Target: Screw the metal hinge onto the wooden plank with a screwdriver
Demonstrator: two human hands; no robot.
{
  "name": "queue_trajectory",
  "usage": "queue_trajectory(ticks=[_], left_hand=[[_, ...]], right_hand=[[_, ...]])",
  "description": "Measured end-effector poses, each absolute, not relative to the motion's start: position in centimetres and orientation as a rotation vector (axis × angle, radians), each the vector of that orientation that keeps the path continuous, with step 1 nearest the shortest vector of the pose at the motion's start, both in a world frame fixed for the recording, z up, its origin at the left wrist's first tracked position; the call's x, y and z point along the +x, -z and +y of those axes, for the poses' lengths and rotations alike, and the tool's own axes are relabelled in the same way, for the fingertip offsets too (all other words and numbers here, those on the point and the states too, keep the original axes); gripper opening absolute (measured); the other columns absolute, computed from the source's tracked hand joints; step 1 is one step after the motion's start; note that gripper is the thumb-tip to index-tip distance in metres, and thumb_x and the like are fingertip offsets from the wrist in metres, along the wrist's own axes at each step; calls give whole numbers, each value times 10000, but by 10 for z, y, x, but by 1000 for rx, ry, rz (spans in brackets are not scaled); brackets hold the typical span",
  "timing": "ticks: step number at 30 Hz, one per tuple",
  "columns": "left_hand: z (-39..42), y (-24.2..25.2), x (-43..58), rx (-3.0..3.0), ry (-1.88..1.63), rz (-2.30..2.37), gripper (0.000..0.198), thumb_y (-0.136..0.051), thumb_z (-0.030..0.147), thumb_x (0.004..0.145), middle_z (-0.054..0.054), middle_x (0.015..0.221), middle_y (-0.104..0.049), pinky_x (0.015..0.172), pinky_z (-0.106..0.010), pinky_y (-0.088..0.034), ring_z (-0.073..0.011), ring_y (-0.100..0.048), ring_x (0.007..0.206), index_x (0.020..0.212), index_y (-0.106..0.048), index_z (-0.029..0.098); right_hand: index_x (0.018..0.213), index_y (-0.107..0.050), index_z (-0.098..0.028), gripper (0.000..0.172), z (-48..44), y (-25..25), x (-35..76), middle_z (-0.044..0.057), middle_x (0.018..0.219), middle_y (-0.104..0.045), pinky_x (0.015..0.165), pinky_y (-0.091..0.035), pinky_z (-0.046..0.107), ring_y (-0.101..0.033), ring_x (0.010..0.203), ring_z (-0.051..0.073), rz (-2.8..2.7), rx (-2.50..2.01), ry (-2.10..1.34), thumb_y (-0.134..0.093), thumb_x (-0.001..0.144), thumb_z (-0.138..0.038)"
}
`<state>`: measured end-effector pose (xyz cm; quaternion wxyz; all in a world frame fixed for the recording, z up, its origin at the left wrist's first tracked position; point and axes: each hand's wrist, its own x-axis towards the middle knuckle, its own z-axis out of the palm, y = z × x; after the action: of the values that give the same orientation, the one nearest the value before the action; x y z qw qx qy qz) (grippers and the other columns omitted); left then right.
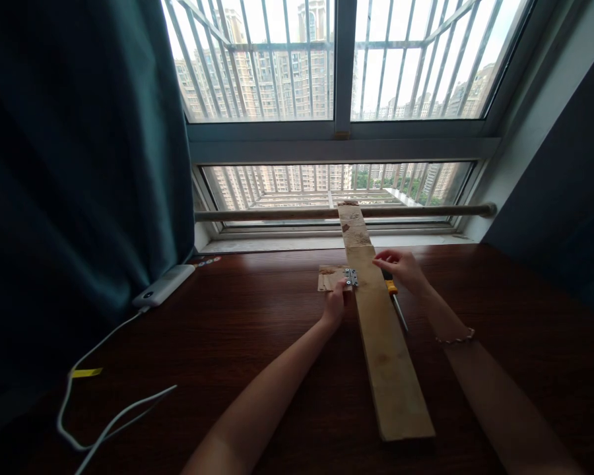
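A long wooden plank (pixel 383 343) lies lengthwise on the dark red-brown table, its far end reaching the window rail. Against its left edge is a small wooden board (pixel 328 277), with a metal hinge (pixel 351 277) where the two pieces meet. My left hand (pixel 333 305) grips the small board's near edge, thumb close to the hinge. Over the plank's right edge, my right hand (pixel 400 267) is closed in a pinch; anything between its fingertips is too small to make out. Partly under that hand, a screwdriver (pixel 396 300) with a yellow and black handle rests beside the plank.
A white power strip (pixel 165 288) with a white cable (pixel 65 402) lies at the left by a dark curtain (pixel 143 132). There is a yellow tag (pixel 86 373) on the cable. A horizontal rail (pixel 277 215) crosses before the barred window behind the table.
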<state>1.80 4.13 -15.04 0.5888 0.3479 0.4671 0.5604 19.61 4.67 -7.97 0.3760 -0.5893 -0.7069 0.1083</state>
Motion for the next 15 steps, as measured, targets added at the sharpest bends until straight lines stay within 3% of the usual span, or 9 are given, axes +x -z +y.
queue_trajectory(ticks=[4, 15], left_hand=[[40, 148, 18, 824, -1250, 1096, 342, -541, 438, 691, 20, 416, -437, 464, -233, -289, -93, -387, 422, 525, -566, 140], [36, 144, 18, 910, -1261, 1055, 339, -504, 432, 705, 29, 426, -412, 436, -225, -237, -78, -346, 414, 542, -560, 140]], right_hand=[[783, -697, -177, 247, 33, 84, 156, -2, 633, -607, 510, -363, 208, -522, 576, 128, -1922, -1261, -533, -684, 666, -395], [712, -702, -210, 160, 23, 91, 133, -7, 611, -617, 515, -333, 222, -546, 584, 143, -1815, -1475, -323, -656, 678, -360]])
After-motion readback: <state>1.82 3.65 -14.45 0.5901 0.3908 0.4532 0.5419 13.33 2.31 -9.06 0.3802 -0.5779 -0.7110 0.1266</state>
